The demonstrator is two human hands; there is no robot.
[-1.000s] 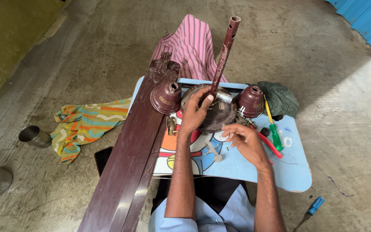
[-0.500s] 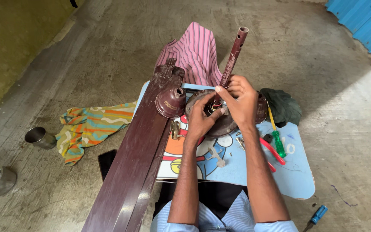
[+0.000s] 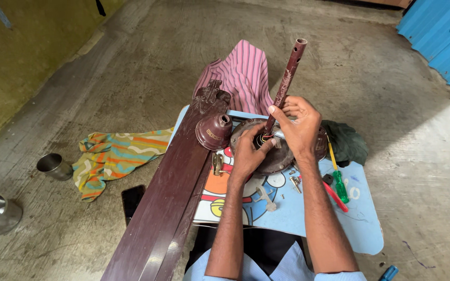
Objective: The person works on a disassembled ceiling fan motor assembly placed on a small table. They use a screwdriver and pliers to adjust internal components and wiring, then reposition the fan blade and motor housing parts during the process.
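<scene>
The right hand [image 3: 299, 122] closes its grip around the lower part of the brown metal rod [image 3: 286, 83], fingers wrapped on the shaft just above where it enters the round motor housing [image 3: 274, 151]; the left hand [image 3: 250, 148] presses at the rod's foot, fingertips pinching near the coloured wires [image 3: 263, 139] there, though whether it actually grips them I cannot tell. The rod stands tilted, its open top leaning away from the person. It looks stiff, hollow and smooth, likely slippery when greasy, so a full-hand hold low down seems soundest. The housing looks heavy and rigid, resting on the small blue table [image 3: 360, 229], and is best steadied by its rim; the wires look thin and easily damaged. Beside it sit a brown bell-shaped cover [image 3: 213, 131], a long dark fan blade [image 3: 167, 208], a green-handled screwdriver [image 3: 339, 184], and a striped pink cloth [image 3: 243, 73]
</scene>
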